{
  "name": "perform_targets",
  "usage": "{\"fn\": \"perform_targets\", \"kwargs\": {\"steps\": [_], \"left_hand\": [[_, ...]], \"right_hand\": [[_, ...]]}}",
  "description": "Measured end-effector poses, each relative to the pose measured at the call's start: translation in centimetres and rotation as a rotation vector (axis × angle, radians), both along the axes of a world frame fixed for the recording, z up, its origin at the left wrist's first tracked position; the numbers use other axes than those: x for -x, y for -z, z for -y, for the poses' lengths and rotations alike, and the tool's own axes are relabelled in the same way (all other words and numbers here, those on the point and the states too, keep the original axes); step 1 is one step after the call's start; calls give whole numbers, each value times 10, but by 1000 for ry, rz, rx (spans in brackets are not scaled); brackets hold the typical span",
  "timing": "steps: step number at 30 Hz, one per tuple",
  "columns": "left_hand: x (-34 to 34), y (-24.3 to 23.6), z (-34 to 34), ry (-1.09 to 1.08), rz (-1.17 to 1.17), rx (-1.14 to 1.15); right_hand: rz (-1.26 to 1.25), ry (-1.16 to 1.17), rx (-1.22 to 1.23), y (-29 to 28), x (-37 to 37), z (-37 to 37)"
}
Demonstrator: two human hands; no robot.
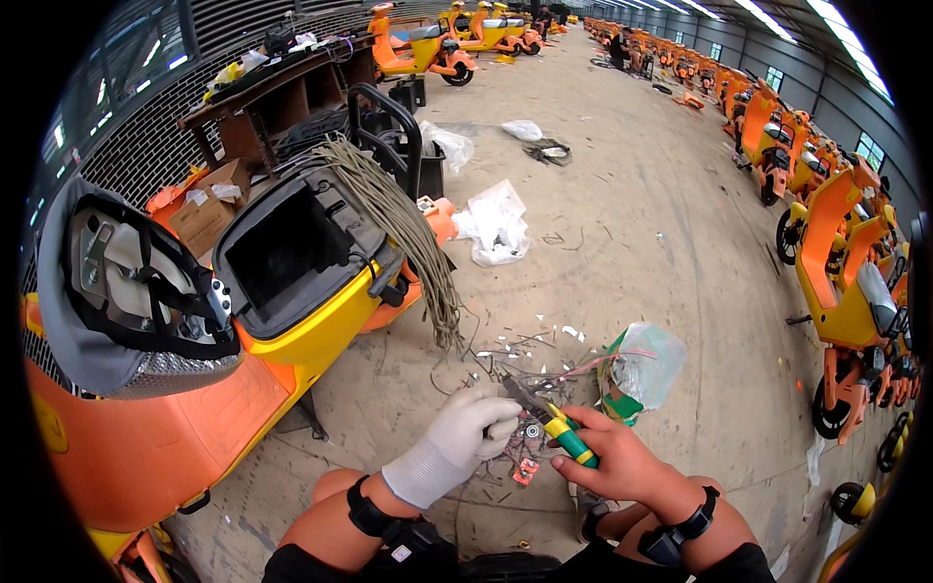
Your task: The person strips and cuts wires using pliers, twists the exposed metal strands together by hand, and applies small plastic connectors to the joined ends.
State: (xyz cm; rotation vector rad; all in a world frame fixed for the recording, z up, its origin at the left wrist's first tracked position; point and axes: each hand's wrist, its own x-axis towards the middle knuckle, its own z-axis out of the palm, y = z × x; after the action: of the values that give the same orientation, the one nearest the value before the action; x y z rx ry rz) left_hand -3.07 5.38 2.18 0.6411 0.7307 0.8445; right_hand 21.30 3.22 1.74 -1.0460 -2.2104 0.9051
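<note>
in the head view, we had the right hand (pixel 617 457) wrapped around green-and-yellow pliers (pixel 564 434), fingers closed on the handles. the pliers' tip pointed up and to the left, just beside the gloved left hand (pixel 457 437). we recorded the left fingers as curled in; we could not tell whether they gripped anything thin. the pliers were held above the concrete floor (pixel 622 262), near scattered wire scraps (pixel 535 367); a clear-and-green plastic bag (pixel 656 369) lay just to the right. on our left stood a yellow-and-orange scooter (pixel 214 418), its grey seat (pixel 83 330) tipped up, its storage bin (pixel 292 248) open, a bundle of olive cords (pixel 394 209) draped alongside. farther off we noted a cluttered surface (pixel 243 136) and, at right, a row of similar scooters (pixel 831 272).
</note>
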Motion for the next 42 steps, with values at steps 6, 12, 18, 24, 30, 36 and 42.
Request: {"fn": "perform_targets", "kwargs": {"steps": [6, 12, 18, 24, 30, 36, 42], "left_hand": [[5, 17, -3, 111, 224, 137], [-11, 5, -2, 7, -202, -184], [-24, -3, 11, -334, -1064, -899], [-21, -7, 10, -244, -1105, -890], [-11, 6, 7, -211, -569, -504], [-5, -10, 4, -55, 9, 31], [5, 2, 0, 94, 231, 241]], "right_hand": [[-10, -46, -51, -3, -3, -4], [-22, 63, 83, -1, -5, 5], [-103, 91, 361, -11, 6, 11], [-104, 72, 280, -3, 4, 15], [-86, 48, 141, 1, 10, 14], [-33, 32, 41, 2, 3, 11], [-22, -18, 18, 2, 0, 5]]}}
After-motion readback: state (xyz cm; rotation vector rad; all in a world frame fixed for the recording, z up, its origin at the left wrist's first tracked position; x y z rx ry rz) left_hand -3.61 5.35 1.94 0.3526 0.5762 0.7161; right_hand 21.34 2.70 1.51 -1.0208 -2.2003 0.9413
